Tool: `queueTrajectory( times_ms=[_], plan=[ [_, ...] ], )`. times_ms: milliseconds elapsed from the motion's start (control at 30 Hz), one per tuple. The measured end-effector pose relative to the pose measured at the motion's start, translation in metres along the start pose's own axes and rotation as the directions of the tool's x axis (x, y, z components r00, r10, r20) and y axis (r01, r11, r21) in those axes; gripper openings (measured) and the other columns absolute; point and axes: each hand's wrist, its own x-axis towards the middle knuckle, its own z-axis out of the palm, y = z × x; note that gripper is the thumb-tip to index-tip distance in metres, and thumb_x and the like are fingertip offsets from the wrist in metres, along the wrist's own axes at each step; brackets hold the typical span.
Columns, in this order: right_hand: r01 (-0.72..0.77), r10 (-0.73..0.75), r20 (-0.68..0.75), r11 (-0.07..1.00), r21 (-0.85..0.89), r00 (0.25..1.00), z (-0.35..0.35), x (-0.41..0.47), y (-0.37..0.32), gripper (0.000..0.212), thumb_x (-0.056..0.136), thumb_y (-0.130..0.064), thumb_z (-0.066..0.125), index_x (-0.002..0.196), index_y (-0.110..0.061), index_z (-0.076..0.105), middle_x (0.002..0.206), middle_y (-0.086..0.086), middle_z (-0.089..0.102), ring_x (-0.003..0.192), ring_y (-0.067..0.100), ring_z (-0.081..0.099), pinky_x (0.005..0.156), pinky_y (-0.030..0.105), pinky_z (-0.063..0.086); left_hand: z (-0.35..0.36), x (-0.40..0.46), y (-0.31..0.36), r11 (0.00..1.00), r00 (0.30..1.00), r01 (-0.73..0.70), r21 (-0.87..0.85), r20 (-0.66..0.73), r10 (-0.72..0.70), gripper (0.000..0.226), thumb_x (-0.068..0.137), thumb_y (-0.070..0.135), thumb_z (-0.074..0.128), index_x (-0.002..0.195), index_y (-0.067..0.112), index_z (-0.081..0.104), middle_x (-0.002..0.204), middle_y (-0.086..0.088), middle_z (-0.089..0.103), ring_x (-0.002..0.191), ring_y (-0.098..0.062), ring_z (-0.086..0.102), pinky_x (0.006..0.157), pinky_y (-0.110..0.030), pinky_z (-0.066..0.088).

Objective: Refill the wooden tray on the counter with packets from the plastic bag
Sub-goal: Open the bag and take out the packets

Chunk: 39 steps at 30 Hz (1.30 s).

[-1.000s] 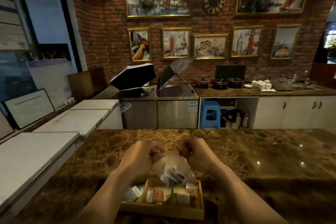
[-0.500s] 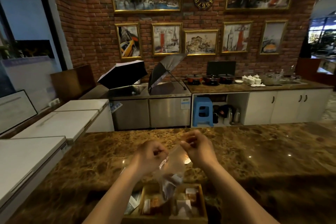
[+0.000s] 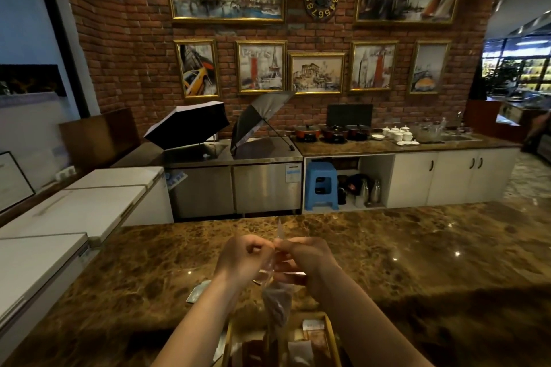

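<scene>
A clear plastic bag [image 3: 275,304] hangs between my two hands above the brown marble counter [image 3: 417,262]. My left hand [image 3: 243,259] and my right hand [image 3: 301,261] pinch the bag's top, fingers almost touching. The bag droops over the wooden tray [image 3: 332,337] at the bottom edge of the view. Several packets [image 3: 313,334] lie in the tray's compartments; the tray's near part is cut off. One loose packet [image 3: 198,292] lies on the counter left of my left forearm.
White chest freezers [image 3: 74,211] run along the left. Beyond the counter stand steel cabinets with two open umbrellas [image 3: 190,125], a blue stool [image 3: 321,185], and a back counter with pots and cups.
My hands have come closer together and risen slightly, drawing the bag's mouth narrow. The camera has tilted up, so the tray sits lower in view.
</scene>
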Motion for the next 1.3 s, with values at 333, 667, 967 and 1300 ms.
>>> queueTrajectory(
  times_ms=[333, 667, 967, 1300],
  plan=[
    [0.028, -0.027, 0.006, 0.987, -0.159, 1.000, 0.010, 0.014, -0.005, 0.019, 0.095, -0.009, 0.060, 0.100, 0.004, 0.073, 0.085, 0.014, 0.073, 0.065, 0.019, 0.068, 0.051, 0.028, 0.056, -0.002, 0.007, -0.004, 0.968, 0.976, 0.202, -0.146, -0.053, -0.212, 0.017, 0.084, 0.011, 0.062, 0.073, 0.002, 0.070, 0.072, -0.009, 0.073, 0.077, -0.025, 0.071, 0.075, -0.049, 0.061],
    [0.089, -0.099, -0.020, 0.951, -0.297, 0.995, 0.010, 0.019, -0.008, 0.023, 0.102, -0.023, 0.054, 0.097, -0.004, 0.067, 0.081, 0.008, 0.070, 0.059, 0.013, 0.070, 0.046, 0.023, 0.045, -0.006, 0.033, -0.009, 0.939, 0.963, 0.176, 0.296, -0.249, -0.102, 0.020, 0.093, 0.037, 0.059, 0.083, 0.022, 0.067, 0.085, 0.003, 0.067, 0.081, -0.020, 0.065, 0.077, -0.043, 0.058],
    [0.028, -0.011, 0.066, 0.962, -0.272, 0.998, -0.019, 0.024, -0.001, 0.029, 0.104, -0.024, 0.048, 0.101, -0.002, 0.068, 0.081, 0.008, 0.068, 0.062, 0.018, 0.070, 0.044, 0.024, 0.047, -0.030, 0.044, -0.030, 0.894, 0.937, 0.297, 0.337, -0.281, -0.205, 0.038, 0.097, 0.043, 0.054, 0.125, 0.019, 0.063, 0.124, -0.008, 0.065, 0.108, -0.031, 0.060, 0.090, -0.038, 0.050],
    [-0.147, 0.154, 0.147, 0.987, -0.059, 0.977, -0.051, 0.041, 0.038, 0.017, 0.103, -0.020, 0.053, 0.111, -0.008, 0.063, 0.085, 0.015, 0.073, 0.070, 0.028, 0.070, 0.066, 0.043, 0.060, -0.019, 0.038, 0.015, 0.993, 0.980, 0.116, 0.011, -0.167, -0.112, 0.017, 0.099, 0.022, 0.050, 0.107, 0.017, 0.064, 0.106, -0.009, 0.068, 0.092, -0.025, 0.068, 0.076, -0.046, 0.062]
  ],
)
